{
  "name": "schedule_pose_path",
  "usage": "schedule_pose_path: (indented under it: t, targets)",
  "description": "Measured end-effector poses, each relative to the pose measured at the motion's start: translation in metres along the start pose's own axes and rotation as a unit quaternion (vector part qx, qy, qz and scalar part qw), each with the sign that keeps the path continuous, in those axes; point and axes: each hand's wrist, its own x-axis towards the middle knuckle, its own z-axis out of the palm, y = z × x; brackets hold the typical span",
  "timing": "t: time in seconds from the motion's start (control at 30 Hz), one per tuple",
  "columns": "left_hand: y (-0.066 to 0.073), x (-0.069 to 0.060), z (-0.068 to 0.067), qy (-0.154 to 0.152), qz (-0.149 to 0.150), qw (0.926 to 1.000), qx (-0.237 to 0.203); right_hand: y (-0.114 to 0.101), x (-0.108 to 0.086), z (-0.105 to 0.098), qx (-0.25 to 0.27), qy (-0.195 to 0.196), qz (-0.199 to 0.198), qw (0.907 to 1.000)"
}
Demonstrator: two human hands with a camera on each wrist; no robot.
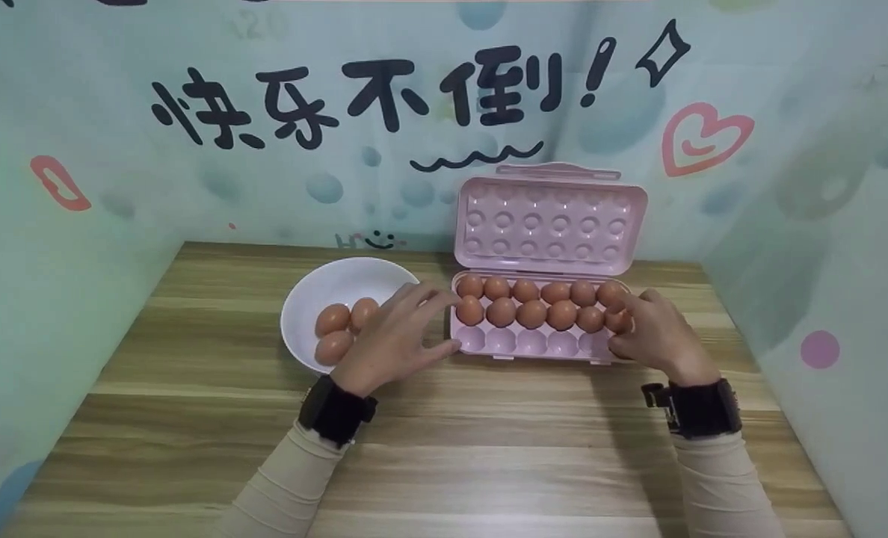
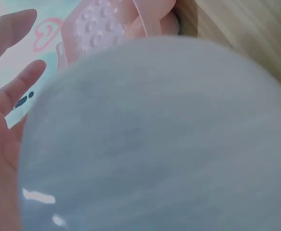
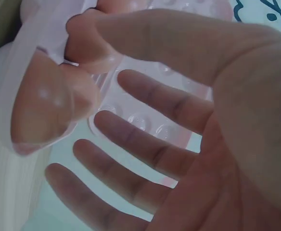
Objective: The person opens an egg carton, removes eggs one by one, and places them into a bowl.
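Observation:
A pink egg carton (image 1: pixel 531 353) lies with its lid (image 1: pixel 549 224) raised at the back. Brown eggs (image 1: pixel 531 314) fill the back and middle rows; the visible front-row cups hold none. My left hand (image 1: pixel 395 340) reaches over the bowl's right side, fingers spread, its fingertips by the carton's left end. At the carton's right end is my right hand (image 1: pixel 657 336). In the right wrist view its fingers (image 3: pixel 131 139) are spread and fairly straight, with the thumb over an egg (image 3: pixel 85 41); whether it touches is unclear. Neither hand grips an egg.
A white bowl (image 1: pixel 298 317) with brown eggs (image 1: pixel 333 320) stands left of the carton; the left hand hides part of it. Its outer side (image 2: pixel 155 134) fills most of the left wrist view. A printed backdrop (image 1: pixel 384 194) rises behind the wooden table (image 1: pixel 459 448).

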Motion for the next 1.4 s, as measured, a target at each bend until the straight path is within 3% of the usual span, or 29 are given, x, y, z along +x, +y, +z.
schedule_pose_path:
  t: [0.27, 0.9, 1.1, 1.23, 1.4]
  targets:
    - [-0.002, 0.002, 0.003, 0.010, 0.021, 0.9997, -0.005, 0.006, -0.001, 0.002, 0.009, -0.031, 0.019, 0.9993]
    - [-0.004, 0.000, 0.002, -0.008, 0.002, 1.0000, -0.004, 0.001, 0.004, 0.014, -0.026, -0.009, 0.022, 0.9994]
    - [-0.004, -0.001, 0.002, 0.001, 0.003, 1.0000, 0.000, 0.001, 0.003, 0.010, -0.030, -0.009, 0.013, 0.9994]
    - [-0.004, -0.001, 0.003, 0.013, 0.013, 0.9998, 0.008, -0.003, 0.001, 0.002, -0.013, 0.005, 0.011, 0.9998]
    - [-0.002, 0.000, 0.004, 0.020, 0.016, 0.9997, -0.001, -0.015, 0.004, -0.001, 0.053, 0.019, -0.012, 0.9984]
